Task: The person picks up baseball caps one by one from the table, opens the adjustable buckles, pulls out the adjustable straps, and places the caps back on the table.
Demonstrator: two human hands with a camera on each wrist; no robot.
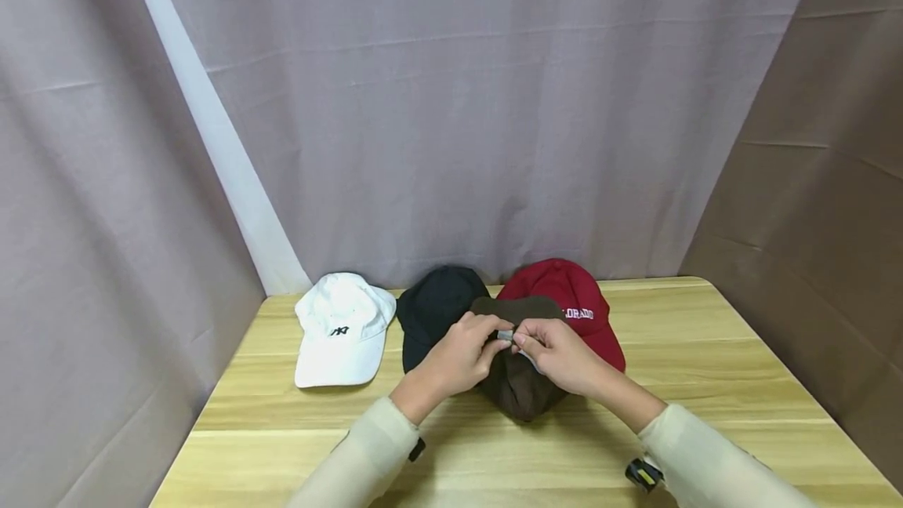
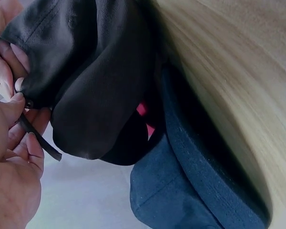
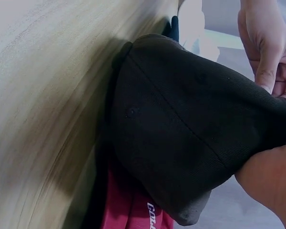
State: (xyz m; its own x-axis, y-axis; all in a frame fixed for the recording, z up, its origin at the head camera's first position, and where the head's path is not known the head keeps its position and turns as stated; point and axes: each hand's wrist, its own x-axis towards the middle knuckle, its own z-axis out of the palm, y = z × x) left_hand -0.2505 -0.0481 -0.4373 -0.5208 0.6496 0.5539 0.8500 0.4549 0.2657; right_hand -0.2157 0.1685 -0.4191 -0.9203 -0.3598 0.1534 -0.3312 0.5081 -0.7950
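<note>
A dark brown baseball cap is held up over the table with its back strap towards me. My left hand pinches the strap at a small silvery buckle. Just beside it, my right hand pinches the strap opening's edge, its fingertips almost meeting the left ones. In the left wrist view, a dark strap end hangs below the fingers. The right wrist view shows the crown of the brown cap, which hides most of the right fingertips.
Behind the brown cap lie a black cap on the left and a red cap with white lettering on the right. Farther left, a white cap rests on the wooden table. Grey curtains hang at the back.
</note>
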